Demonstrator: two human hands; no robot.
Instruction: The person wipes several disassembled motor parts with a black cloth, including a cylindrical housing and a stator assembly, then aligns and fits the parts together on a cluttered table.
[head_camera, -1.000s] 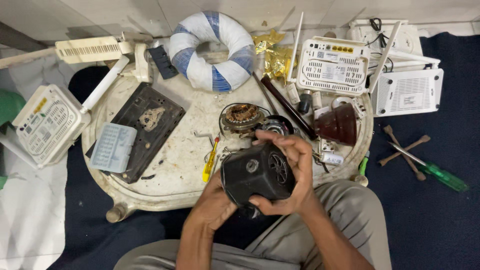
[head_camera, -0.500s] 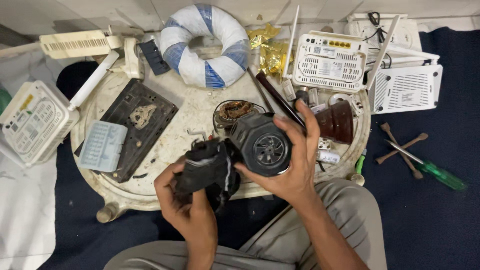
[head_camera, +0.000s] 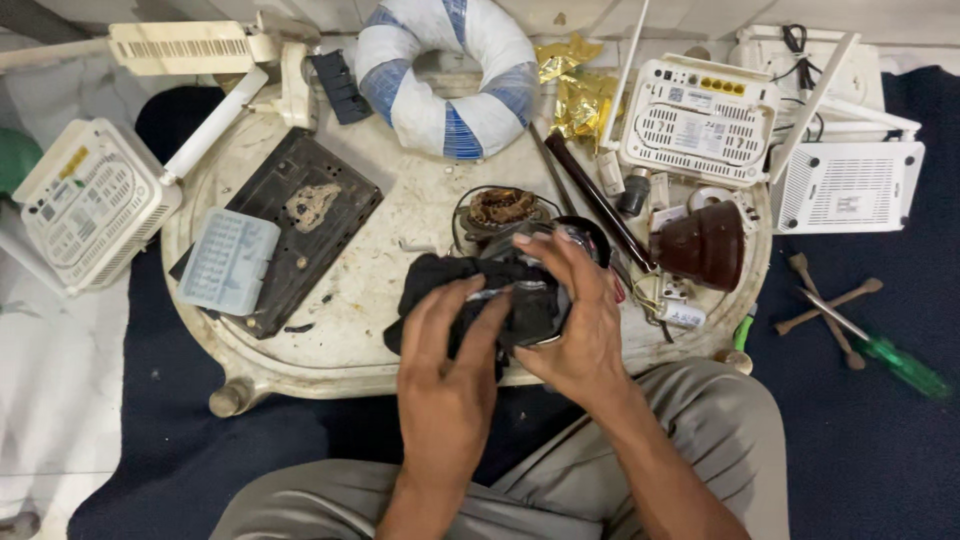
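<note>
**Both hands on the black housing at the front of the round table**

The black motor housing (head_camera: 535, 300) sits just above the near edge of the round white table (head_camera: 400, 340), held between both hands. A dark cloth (head_camera: 430, 275) lies against its left side. The left hand (head_camera: 450, 365) presses down over the cloth and the housing, fingers spread and curled onto them. The right hand (head_camera: 580, 320) wraps the housing from the right, fingers arched over its top, thumb beneath; it grips firmly.

Just behind the housing lies a copper-wound motor coil (head_camera: 500, 208). To the right stands a dark brown cap (head_camera: 705, 245), with small white parts beside it. A long dark rod (head_camera: 595, 200) runs diagonally past the coil. On the left of the table rests a black plate (head_camera: 300, 205) with a pale blue plastic case (head_camera: 228, 262) overlapping its near corner. At the far edge sits a blue-and-white ring (head_camera: 445, 75). A white router (head_camera: 700, 120) lies at the right rear, another white router (head_camera: 90, 205) off the table to the left. A green-handled screwdriver (head_camera: 880, 350) lies on the dark floor at right.
</note>
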